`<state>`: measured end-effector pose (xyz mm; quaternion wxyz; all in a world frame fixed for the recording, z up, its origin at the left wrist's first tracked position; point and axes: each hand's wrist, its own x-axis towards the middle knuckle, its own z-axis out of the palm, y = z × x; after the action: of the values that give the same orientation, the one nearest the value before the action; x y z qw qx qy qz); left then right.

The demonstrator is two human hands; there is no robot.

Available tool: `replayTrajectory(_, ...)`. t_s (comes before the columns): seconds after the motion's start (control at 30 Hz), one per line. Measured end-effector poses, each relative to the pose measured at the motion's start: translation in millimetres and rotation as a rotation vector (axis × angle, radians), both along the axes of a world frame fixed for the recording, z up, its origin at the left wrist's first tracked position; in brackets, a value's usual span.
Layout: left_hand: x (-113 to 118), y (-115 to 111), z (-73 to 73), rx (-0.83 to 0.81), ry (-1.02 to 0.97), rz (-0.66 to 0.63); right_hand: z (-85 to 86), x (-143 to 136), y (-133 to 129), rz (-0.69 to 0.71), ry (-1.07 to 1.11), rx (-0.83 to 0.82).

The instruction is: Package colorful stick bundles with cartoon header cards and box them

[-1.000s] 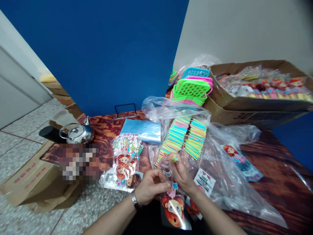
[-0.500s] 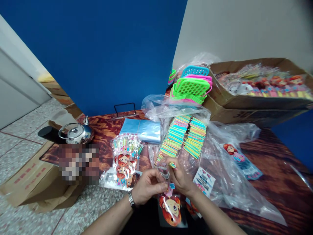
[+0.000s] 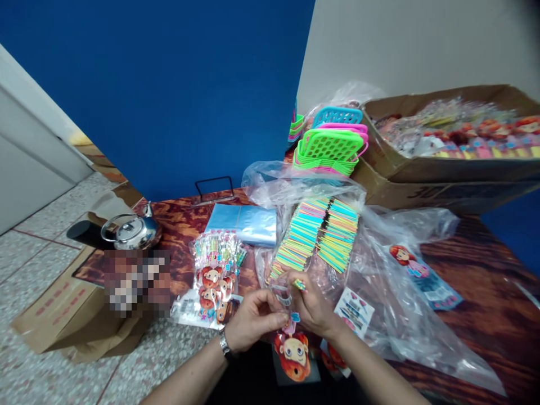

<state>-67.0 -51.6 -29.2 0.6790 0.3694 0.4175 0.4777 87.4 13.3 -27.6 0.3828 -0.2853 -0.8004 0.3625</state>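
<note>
My left hand (image 3: 255, 323), with a metal watch (image 3: 225, 342) on the wrist, pinches a clear printed plastic bag (image 3: 294, 357) showing a red-haired cartoon figure, upside down to me. The bag's mouth stands open at the top. Close beside that mouth, my right hand (image 3: 315, 306) is closed around a small bundle of coloured sticks (image 3: 300, 286); only their ends show. Beyond my hands, rows of loose coloured sticks (image 3: 301, 233) lie on clear plastic. Several filled printed bags (image 3: 215, 278) overlap to the left of my hands.
Blue plastic packs (image 3: 242, 224) lie behind the filled bags. Coloured baskets (image 3: 333, 145) stand stacked at the back, beside a cardboard box (image 3: 442, 194) full of printed bags. A steel kettle (image 3: 137, 232) stands at the left. Single printed bags (image 3: 426, 278) lie on the plastic to the right.
The printed bag's lower end has swung slightly up and left, its cartoon face now turned more fully to me. Both hands keep their grips; the camera view has shifted slightly.
</note>
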Motion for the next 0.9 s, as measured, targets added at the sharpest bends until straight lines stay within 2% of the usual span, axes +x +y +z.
replayTrajectory(0.07,-1,2,3.7,0.014,0.08,0.023,3.7,2,1,-0.04,0.041,-0.091)
replayTrajectory(0.17,0,5,6.8,0.058,0.22,0.079,16.3,3,2,-0.178,0.188,-0.222)
replayTrajectory(0.27,6,7,5.9,0.103,0.414,0.143,32.7,-2,0,-0.331,0.357,-0.293)
replayTrajectory(0.33,11,8,4.1,0.148,0.537,0.173,41.5,-7,-2,-0.371,0.401,-0.311)
replayTrajectory(0.5,17,7,1.7,0.27,0.718,0.178,48.8,-16,-6,-0.368,0.387,-0.29)
replayTrajectory(0.73,11,7,4.5,0.253,0.722,0.21,38.2,-20,-12,-0.298,0.282,-0.26)
replayTrajectory(0.9,2,9,6.2,0.35,0.731,0.193,42.4,-6,-12,-0.208,-0.015,-0.026)
